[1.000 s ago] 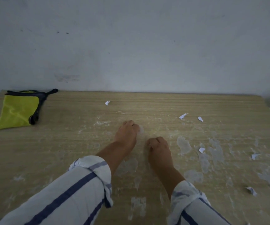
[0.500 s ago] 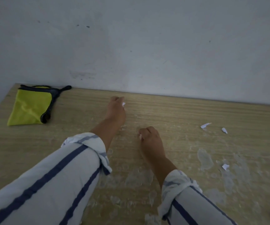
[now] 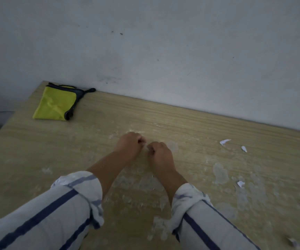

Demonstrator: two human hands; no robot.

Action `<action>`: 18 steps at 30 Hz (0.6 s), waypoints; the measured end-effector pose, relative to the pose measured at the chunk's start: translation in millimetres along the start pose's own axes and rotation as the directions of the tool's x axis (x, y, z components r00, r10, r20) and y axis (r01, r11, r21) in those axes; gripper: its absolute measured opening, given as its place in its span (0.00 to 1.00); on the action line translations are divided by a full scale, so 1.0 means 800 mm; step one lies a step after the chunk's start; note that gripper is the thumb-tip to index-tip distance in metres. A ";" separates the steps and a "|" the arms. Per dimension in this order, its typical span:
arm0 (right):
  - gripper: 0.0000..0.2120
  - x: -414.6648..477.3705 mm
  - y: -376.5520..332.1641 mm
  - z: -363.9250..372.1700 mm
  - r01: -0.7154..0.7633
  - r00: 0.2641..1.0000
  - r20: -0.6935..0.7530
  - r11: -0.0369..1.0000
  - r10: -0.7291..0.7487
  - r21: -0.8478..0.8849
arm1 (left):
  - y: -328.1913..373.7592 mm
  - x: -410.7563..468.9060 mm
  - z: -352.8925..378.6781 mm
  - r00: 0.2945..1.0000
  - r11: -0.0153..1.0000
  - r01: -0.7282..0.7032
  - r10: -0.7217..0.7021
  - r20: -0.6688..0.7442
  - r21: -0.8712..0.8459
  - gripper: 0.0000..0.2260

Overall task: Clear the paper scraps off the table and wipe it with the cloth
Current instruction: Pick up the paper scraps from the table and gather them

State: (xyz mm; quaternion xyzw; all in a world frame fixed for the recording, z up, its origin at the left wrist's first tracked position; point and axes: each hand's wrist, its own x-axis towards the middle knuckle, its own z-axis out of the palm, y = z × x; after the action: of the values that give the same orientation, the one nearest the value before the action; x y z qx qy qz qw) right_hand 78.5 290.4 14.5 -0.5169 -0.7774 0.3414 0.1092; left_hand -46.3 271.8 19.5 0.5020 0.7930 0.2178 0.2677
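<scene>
Flaking wooden table (image 3: pixel 28 150) abuts grey wall (image 3: pixel 181 51); cloth (image 3: pixel 55 103) lies far-left, its dark tail pointing right along the wall; paper scraps (image 3: pixel 225 141) lie right; left hand (image 3: pixel 130 143) and right hand (image 3: pixel 161 155) are curled mid-table, contents undeterminable.

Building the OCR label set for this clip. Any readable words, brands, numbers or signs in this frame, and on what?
None: nothing in the head view reads as text.
yellow cloth: no tag or print shows.
paper scraps: white, too small to show whether there is any print.
wall, table, striped sleeves: only marks, grain and stripes, no lettering.
</scene>
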 end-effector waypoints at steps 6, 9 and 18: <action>0.10 -0.058 -0.034 0.018 0.048 0.992 0.114 0.998 -0.051 0.027 | -0.019 -0.103 -0.028 0.993 0.993 0.118 -0.118 -0.022 0.027 0.08; 0.10 -0.088 -0.048 0.028 0.109 0.971 0.212 0.994 -0.110 0.016 | -0.037 -0.146 -0.044 0.980 0.983 0.183 -0.183 -0.071 -0.013 0.08; 0.11 -0.167 -0.086 0.068 0.179 0.917 0.360 0.984 -0.173 0.015 | -0.104 -0.233 -0.077 0.961 0.958 0.258 -0.267 -0.067 -0.126 0.04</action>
State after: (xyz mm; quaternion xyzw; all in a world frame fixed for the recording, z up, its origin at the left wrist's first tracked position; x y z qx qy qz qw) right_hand 58.8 134.2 42.9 -0.3747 -0.8306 0.4119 -0.0093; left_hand -76.6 63.6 53.3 0.3663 0.8491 0.2468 0.2896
